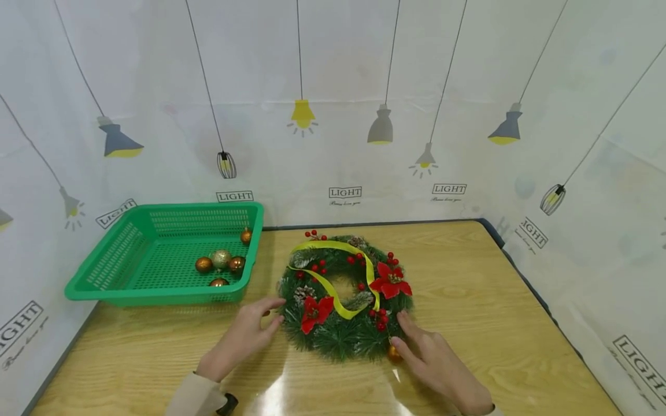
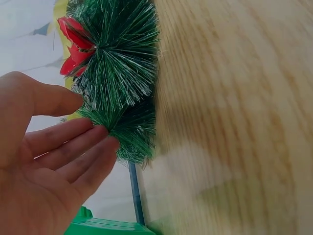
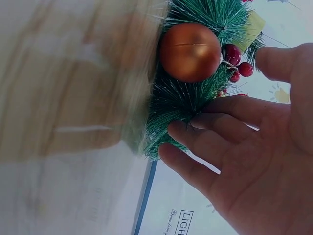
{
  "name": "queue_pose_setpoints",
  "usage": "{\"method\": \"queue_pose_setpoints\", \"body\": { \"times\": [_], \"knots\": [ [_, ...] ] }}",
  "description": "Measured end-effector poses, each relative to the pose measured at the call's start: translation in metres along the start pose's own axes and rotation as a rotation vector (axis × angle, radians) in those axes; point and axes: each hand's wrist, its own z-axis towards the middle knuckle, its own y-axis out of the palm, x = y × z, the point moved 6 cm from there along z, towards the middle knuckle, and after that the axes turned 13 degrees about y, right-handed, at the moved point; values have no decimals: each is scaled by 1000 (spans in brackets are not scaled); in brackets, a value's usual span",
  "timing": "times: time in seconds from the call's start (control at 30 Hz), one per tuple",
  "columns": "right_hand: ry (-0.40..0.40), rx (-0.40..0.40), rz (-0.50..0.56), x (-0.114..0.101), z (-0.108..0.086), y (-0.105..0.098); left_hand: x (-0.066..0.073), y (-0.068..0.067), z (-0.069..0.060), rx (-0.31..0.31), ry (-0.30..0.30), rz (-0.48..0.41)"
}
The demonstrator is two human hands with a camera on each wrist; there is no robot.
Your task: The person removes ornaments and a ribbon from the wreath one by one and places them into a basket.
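Wood-grain table [image 1: 510,312] supports the wreath [image 1: 340,344] between the left hand [image 1: 247,332] and right hand [image 1: 434,361]. Both rest loose-fingered against its edge, pinching nothing. Light, even pressure appears advisable, sparing the orange bauble [image 1: 393,354] just inside the right hand.

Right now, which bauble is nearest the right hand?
The orange one at the wreath's near edge, beside the right hand's thumb. The other visible baubles all lie in the green basket, off to the left.
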Motion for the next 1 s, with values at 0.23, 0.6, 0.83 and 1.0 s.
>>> {"method": "queue_pose_setpoints", "body": {
  "times": [0.23,0.6,0.83,1.0],
  "knots": [
    [13,-19,-7,-2,-3,0,2,2,0,-46,-10,-1],
    [-30,5,-33,-10,-8,-2,-1,2,9,-94,-13,1],
    [-42,-22,-54,-15,-11,-1,-7,2,14,-83,3,21],
    [-20,-66,-43,-18,-13,2,-10,2,16,-99,1,12]
  ]
}}
